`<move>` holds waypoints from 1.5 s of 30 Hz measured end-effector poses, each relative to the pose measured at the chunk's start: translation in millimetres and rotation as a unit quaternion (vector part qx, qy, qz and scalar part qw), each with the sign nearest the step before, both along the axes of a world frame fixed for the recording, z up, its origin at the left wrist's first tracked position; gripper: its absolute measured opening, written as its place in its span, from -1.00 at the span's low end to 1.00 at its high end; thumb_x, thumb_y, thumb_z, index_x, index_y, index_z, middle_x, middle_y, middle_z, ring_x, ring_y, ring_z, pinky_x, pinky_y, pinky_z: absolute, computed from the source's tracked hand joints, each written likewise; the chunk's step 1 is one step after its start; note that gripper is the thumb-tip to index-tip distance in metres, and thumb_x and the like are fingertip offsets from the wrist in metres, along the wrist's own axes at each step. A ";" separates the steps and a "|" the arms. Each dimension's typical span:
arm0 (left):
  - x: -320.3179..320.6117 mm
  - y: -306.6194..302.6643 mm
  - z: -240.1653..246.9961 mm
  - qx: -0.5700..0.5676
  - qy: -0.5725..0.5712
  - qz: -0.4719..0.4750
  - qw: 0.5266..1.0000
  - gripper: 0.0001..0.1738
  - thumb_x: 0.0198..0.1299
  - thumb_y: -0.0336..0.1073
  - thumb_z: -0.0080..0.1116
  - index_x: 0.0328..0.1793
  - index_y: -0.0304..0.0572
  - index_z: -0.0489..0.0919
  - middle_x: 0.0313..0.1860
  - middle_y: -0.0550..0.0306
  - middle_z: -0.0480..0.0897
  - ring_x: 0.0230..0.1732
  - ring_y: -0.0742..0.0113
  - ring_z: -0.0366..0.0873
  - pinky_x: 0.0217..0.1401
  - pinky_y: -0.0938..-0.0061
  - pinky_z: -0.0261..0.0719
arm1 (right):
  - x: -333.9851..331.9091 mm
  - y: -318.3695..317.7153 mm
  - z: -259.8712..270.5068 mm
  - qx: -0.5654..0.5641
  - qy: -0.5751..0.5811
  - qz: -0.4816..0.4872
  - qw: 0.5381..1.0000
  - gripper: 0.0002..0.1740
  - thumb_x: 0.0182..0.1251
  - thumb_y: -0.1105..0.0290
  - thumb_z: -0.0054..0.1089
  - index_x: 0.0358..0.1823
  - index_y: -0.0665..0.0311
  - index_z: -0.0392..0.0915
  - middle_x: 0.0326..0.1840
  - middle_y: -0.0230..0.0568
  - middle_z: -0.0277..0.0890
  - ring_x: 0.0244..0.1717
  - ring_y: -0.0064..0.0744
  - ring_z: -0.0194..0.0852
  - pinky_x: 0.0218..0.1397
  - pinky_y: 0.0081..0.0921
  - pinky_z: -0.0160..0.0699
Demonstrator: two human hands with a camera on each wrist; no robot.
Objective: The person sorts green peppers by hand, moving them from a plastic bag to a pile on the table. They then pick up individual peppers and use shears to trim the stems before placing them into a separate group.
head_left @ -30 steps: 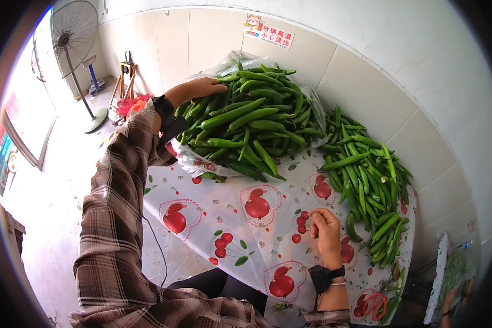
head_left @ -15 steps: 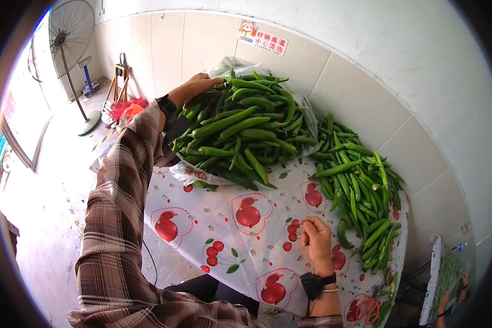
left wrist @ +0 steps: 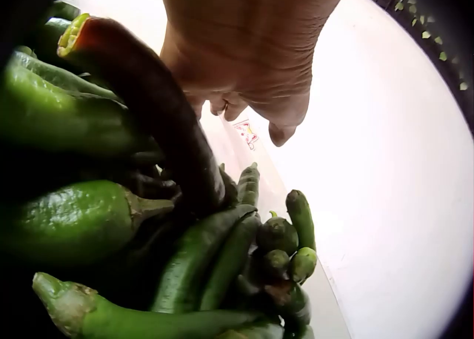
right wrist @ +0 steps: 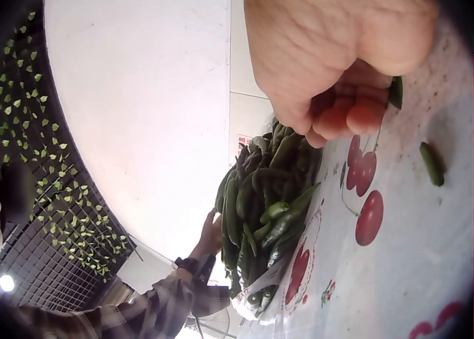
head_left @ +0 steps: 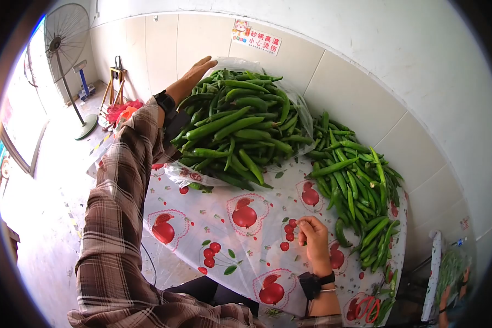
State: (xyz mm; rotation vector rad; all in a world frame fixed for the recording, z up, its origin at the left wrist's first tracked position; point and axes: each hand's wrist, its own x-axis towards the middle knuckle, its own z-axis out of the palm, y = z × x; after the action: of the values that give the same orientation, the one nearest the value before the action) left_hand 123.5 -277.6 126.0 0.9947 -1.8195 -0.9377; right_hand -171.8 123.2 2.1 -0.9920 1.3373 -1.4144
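The grip of the left hand [head_left: 191, 79] is released, its fingers stretched out toward the wall [head_left: 366, 76] at the far left edge of the bag [head_left: 310, 123]; whether they touch the bag cannot be told. The grip of the right hand [head_left: 316, 243] is loosely curled around nothing, in front of the bag and to its right, near the pile [head_left: 358, 188]. The peppers [head_left: 238, 128] are in the bag, heaped above its rim at the back of the table [head_left: 216, 210]. The wall stands close behind the bag and bounds that side, while the pile lines the right edge of the table. In front of the bag, a stretch of printed cloth runs to the slanting near edge, with the right hand over its right part. Left of the bag, past the table edge, lies the floor [head_left: 54, 213], and the fan [head_left: 65, 41] stands well apart. The peppers are long, green and glossy, slightly curved, lying crosswise in many directions; the left wrist view shows a dark brownish one [left wrist: 152, 94] with a pale yellow-green end. The bag is thin and see-through, crumpled along its front, with red print there.
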 end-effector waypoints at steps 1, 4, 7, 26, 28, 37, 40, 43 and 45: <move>-0.9 1.5 3.0 -0.005 0.019 0.007 1.000 -0.04 0.12 0.26 -0.09 0.46 -0.30 0.02 0.47 -0.16 0.00 0.49 0.06 -0.11 0.47 0.28 -0.11 | 0.4 0.2 1.4 0.004 0.007 -0.001 1.000 -0.86 0.32 0.43 0.00 -0.31 0.35 0.50 -0.64 -0.47 0.30 -0.71 -0.74 0.16 -0.66 -0.76 0.16; -7.6 5.6 6.9 -0.018 0.020 0.005 1.000 0.04 0.08 0.31 -0.07 0.47 -0.31 -0.06 0.47 -0.22 -0.05 0.50 0.00 -0.15 0.47 0.24 -0.12 | 0.7 -0.5 2.0 0.005 0.010 -0.001 1.000 -0.86 0.33 0.44 -0.01 -0.30 0.35 0.50 -0.65 -0.48 0.30 -0.71 -0.76 0.15 -0.64 -0.77 0.16; -20.9 20.2 9.0 -0.024 0.004 0.016 1.000 0.10 0.05 0.36 -0.03 0.48 -0.29 -0.12 0.48 -0.23 -0.08 0.49 -0.03 -0.15 0.47 0.20 -0.13 | 0.7 -0.2 2.5 0.004 0.008 0.000 1.000 -0.86 0.33 0.44 -0.01 -0.30 0.35 0.50 -0.65 -0.48 0.30 -0.71 -0.75 0.15 -0.64 -0.77 0.15; -35.1 29.6 1.9 -0.161 -0.164 0.028 0.973 0.18 -0.10 0.45 0.08 0.43 -0.33 0.04 0.42 -0.37 0.00 0.48 -0.19 -0.24 0.45 0.07 -0.11 | 1.9 -0.1 4.3 0.006 0.004 -0.003 1.000 -0.86 0.33 0.44 0.00 -0.31 0.34 0.51 -0.64 -0.48 0.31 -0.71 -0.76 0.16 -0.65 -0.78 0.15; -33.5 28.4 -1.2 -0.180 -0.197 0.029 0.963 0.28 -0.16 0.53 0.06 0.44 -0.37 0.00 0.43 -0.39 -0.06 0.49 -0.21 -0.31 0.46 0.02 -0.17 | 1.0 -0.1 2.2 0.007 0.004 -0.003 1.000 -0.86 0.33 0.44 0.00 -0.31 0.34 0.51 -0.64 -0.48 0.31 -0.71 -0.76 0.16 -0.65 -0.78 0.15; -37.2 42.9 1.9 -0.181 -0.311 -0.035 0.932 0.49 -0.33 0.54 0.19 0.44 -0.51 -0.20 0.46 -0.39 -0.22 0.50 -0.21 -0.44 0.48 0.00 -0.31 | -0.1 0.2 1.8 0.014 0.011 -0.008 1.000 -0.87 0.31 0.44 0.03 -0.30 0.34 0.52 -0.61 -0.48 0.33 -0.70 -0.76 0.17 -0.64 -0.77 0.17; -40.4 41.9 -1.3 -0.222 -0.350 -0.012 0.910 0.46 -0.32 0.40 0.30 0.43 -0.53 -0.22 0.46 -0.39 -0.22 0.50 -0.19 -0.47 0.48 0.00 -0.33 | 0.9 -0.8 2.0 0.015 0.011 -0.009 1.000 -0.88 0.30 0.43 0.05 -0.30 0.34 0.52 -0.62 -0.48 0.32 -0.70 -0.76 0.17 -0.65 -0.77 0.17; -45.2 40.1 -3.2 -0.241 -0.363 0.022 0.900 0.38 -0.26 0.23 0.37 0.43 -0.52 -0.22 0.47 -0.30 -0.16 0.51 -0.14 -0.44 0.50 0.11 -0.28 | 2.9 -0.7 3.7 0.018 0.012 -0.017 1.000 -0.88 0.29 0.43 0.06 -0.31 0.33 0.52 -0.63 -0.48 0.30 -0.71 -0.75 0.16 -0.66 -0.76 0.16; -47.5 38.6 -4.9 -0.258 -0.346 0.025 0.902 0.33 -0.26 0.13 0.37 0.42 -0.56 -0.20 0.45 -0.31 -0.10 0.51 -0.15 -0.39 0.49 0.08 -0.26 | 3.8 -1.4 4.8 0.022 0.012 -0.021 0.999 -0.88 0.29 0.43 0.06 -0.31 0.33 0.51 -0.64 -0.48 0.30 -0.71 -0.75 0.16 -0.66 -0.76 0.16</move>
State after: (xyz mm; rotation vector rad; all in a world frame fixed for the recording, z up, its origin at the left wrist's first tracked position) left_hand 76.0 -239.0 121.1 1.0877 -2.4265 -0.0048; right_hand -168.1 121.8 6.9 -0.9606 1.4090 -1.4023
